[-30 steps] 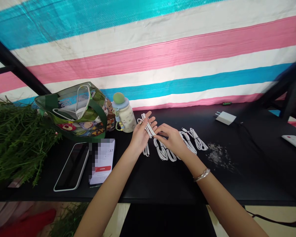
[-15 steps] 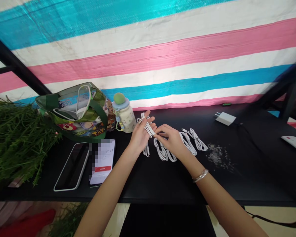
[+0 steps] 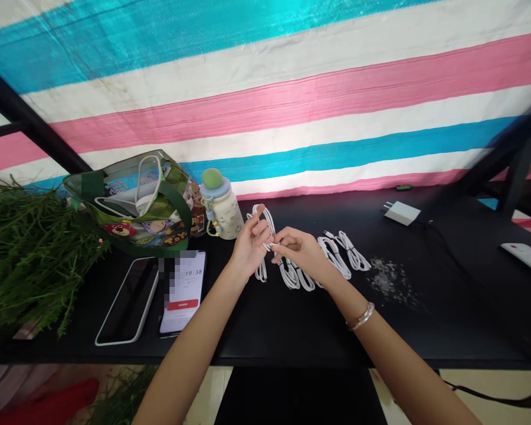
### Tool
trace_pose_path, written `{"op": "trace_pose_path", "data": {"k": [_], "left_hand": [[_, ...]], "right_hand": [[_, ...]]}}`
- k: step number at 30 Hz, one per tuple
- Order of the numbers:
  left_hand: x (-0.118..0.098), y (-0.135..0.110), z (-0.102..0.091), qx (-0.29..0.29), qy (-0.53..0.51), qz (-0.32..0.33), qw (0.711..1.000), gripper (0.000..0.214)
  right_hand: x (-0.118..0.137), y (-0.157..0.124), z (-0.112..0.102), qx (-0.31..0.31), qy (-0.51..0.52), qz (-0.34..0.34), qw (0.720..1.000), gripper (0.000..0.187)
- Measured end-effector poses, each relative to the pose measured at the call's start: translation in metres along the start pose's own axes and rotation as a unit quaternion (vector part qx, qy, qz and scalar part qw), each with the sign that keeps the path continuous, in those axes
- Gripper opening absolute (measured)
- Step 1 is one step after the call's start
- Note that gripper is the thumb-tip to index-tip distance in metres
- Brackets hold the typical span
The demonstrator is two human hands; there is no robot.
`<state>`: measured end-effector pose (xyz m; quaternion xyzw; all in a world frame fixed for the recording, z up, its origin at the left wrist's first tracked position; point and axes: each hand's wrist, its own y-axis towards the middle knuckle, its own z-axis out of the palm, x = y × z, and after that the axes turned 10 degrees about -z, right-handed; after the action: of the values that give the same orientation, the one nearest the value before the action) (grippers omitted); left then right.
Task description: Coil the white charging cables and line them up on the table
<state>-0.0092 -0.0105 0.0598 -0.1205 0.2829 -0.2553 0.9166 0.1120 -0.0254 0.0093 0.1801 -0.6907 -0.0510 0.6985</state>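
Observation:
A coiled white cable (image 3: 271, 223) is held up above the table, between my two hands. My left hand (image 3: 249, 243) has its fingers curled around the coil's loops. With thumb and fingertips together, my right hand (image 3: 301, 251) pinches the lower right part of the same cable. Below and behind the hands, several bundled white cables lie on the black table; one bundle (image 3: 261, 271) is under my left hand, and another bundle (image 3: 353, 252) is to the right of my right hand. Some bundles are partly hidden by my right hand.
Left of my hands stand a bottle (image 3: 225, 212) and a green see-through bag (image 3: 137, 218). Two phones, one white-edged (image 3: 128, 301) and one lit (image 3: 186, 295), lie nearer. Small pale bits (image 3: 392, 280), a white charger (image 3: 402, 213) and a power strip (image 3: 528, 257) are right.
My left fingers have curled in from a more open palm around the cable. My right hand has shifted slightly down and left, and the coil's loops have spread into a wider arc.

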Motion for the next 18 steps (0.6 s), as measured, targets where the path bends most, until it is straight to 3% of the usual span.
{"op": "trace_pose_path", "data": {"k": [10,18], "left_hand": [[-0.0008,-0.0020,0.0038,0.006,-0.024,0.029,0.999,0.042],[0.0034,0.0037,0.0013,-0.018,-0.020,0.049,0.998,0.038]], "right_hand": [[0.0003,0.0010,-0.0012,-0.043,0.005,-0.039,0.998,0.029],[-0.0051,-0.0010,0.0052,-0.136,-0.028,-0.078,0.987,0.026]]}}
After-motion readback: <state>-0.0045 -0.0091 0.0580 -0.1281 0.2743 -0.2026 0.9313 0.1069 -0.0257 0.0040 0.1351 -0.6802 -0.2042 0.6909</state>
